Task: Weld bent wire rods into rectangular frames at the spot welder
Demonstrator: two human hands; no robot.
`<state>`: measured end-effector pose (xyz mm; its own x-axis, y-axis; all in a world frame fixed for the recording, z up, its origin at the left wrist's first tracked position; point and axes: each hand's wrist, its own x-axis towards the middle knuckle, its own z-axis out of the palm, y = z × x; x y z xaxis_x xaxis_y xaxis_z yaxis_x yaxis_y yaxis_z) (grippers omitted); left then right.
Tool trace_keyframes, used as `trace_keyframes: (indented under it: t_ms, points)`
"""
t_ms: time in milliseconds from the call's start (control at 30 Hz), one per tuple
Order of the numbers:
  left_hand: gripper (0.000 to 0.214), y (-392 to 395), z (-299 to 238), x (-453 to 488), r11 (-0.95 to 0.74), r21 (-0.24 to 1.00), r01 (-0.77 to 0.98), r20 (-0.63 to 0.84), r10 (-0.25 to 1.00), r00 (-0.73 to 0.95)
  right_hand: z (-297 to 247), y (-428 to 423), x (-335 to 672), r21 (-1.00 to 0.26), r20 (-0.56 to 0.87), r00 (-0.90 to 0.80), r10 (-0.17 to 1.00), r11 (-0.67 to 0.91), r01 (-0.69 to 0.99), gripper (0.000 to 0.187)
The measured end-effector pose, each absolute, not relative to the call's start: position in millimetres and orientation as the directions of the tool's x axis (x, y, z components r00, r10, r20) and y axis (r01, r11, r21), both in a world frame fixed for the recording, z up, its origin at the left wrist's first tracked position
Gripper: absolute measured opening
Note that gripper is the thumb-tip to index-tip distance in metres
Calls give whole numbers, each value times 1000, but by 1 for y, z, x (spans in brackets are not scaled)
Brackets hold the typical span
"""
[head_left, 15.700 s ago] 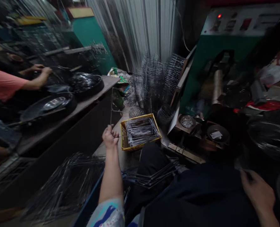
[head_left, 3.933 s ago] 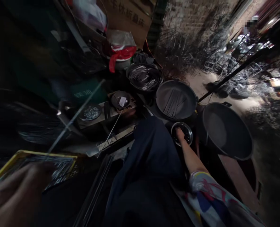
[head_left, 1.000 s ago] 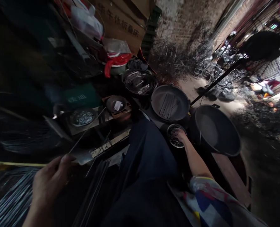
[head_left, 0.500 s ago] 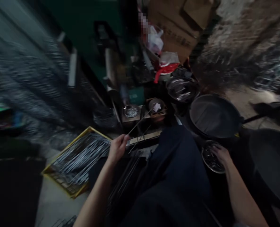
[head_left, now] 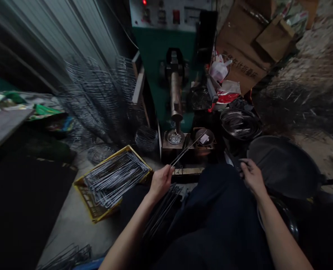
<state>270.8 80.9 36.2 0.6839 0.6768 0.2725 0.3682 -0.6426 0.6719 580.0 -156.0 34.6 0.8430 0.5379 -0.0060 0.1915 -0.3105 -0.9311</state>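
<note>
My left hand (head_left: 161, 182) is closed on a thin bent wire rod (head_left: 185, 150), whose two legs point forward and right toward the machine. My right hand (head_left: 253, 177) is raised over my right knee, thumb and fingers pinched together; whatever small dark thing they may hold is too dim to make out. Partly hidden under my right forearm is a round bowl (head_left: 288, 217). Ahead stands a green machine (head_left: 146, 48) with a metal arm (head_left: 175, 92) pointing down over a small dish of shiny metal bits (head_left: 174, 137).
A yellow crate (head_left: 89, 204) of bent wire rods stands to the left. More rods (head_left: 166, 210) lie beside my left forearm. Wire racks (head_left: 99, 93) lean behind the crate. To the right are a large dark pan (head_left: 284, 165) and a tub of dark strips (head_left: 239, 123).
My right hand has come up out of the bowl and moved forward and left. My left hand still holds the wire rod. The view has turned left, bringing more of the machine into sight.
</note>
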Motion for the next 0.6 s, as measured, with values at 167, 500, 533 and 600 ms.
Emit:
trace_keyframes:
  t_ms: [167, 500, 533, 600]
  points:
    - [30, 79, 36, 268, -650, 663, 371, 298, 684, 666, 29, -75, 531, -969, -82, 684, 725, -217, 115, 48]
    - [33, 91, 41, 273, -519, 758, 396, 245, 788, 565, 20, 19, 473, -984, -142, 630, 764, -42, -170, 33]
    - [33, 93, 41, 274, -501, 773, 390, 241, 800, 549, 20, 25, 472, -979, -153, 629, 762, -33, -199, 33]
    - [33, 97, 40, 276, -466, 802, 373, 228, 816, 531, 20, 35, 470, -963, -192, 606, 772, -29, -268, 35]
